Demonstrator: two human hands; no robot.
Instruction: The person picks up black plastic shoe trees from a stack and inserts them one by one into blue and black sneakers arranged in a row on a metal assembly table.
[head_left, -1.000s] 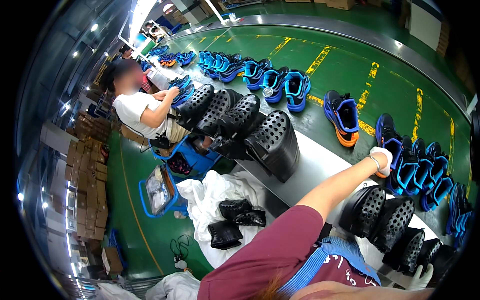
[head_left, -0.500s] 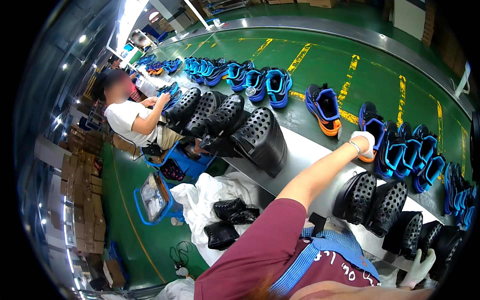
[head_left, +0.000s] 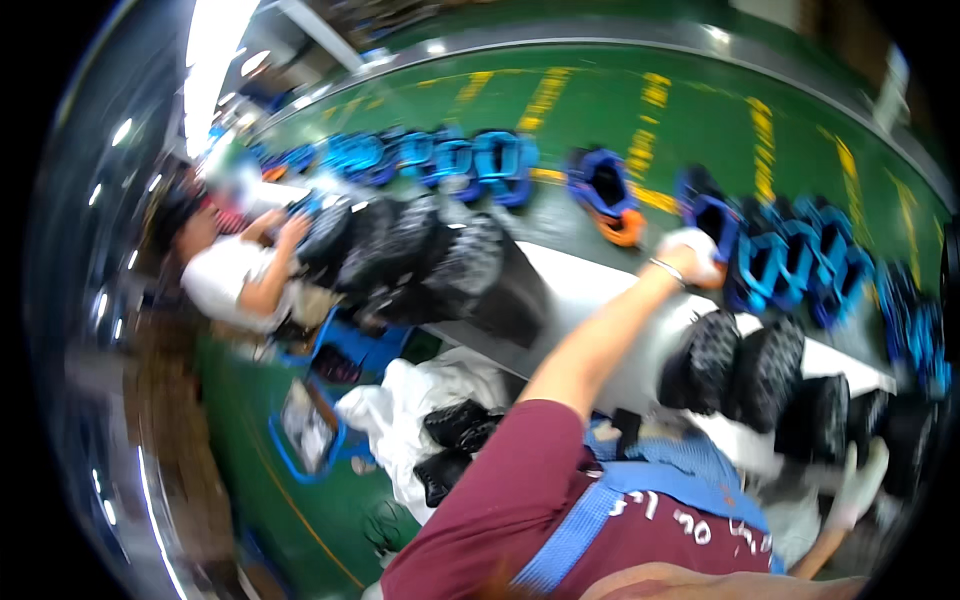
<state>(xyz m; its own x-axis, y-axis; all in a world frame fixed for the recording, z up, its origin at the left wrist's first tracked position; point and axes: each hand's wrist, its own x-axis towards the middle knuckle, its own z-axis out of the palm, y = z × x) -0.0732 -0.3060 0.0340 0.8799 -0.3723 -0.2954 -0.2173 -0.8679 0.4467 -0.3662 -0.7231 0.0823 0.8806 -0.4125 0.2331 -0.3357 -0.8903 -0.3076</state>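
Observation:
My left arm reaches across the metal bench (head_left: 585,285). The white-gloved left hand (head_left: 692,256) is closed at the heel of a dark blue sneaker (head_left: 712,212) with an orange sole; its fingertips are hidden. At the lower right, my right hand (head_left: 860,485), also in a pale glove, has its fingers apart. It is by several tall black shoe-shaped blocks (head_left: 815,418) at the bench's near edge; whether it touches one I cannot tell. Another blue and orange sneaker (head_left: 606,195) stands alone, left of the one at my left hand.
Blue sneakers (head_left: 505,165) line a green surface with yellow marks (head_left: 645,125), left and right. Large black perforated blocks (head_left: 490,280) crowd the bench at left. A co-worker (head_left: 240,275) sits beyond. White cloth (head_left: 410,400) with black pieces and a blue cart (head_left: 310,430) are below.
The whole view has shifted and blurred, with most things now further left in it. My left hand stays at the same sneaker. More of my right forearm shows.

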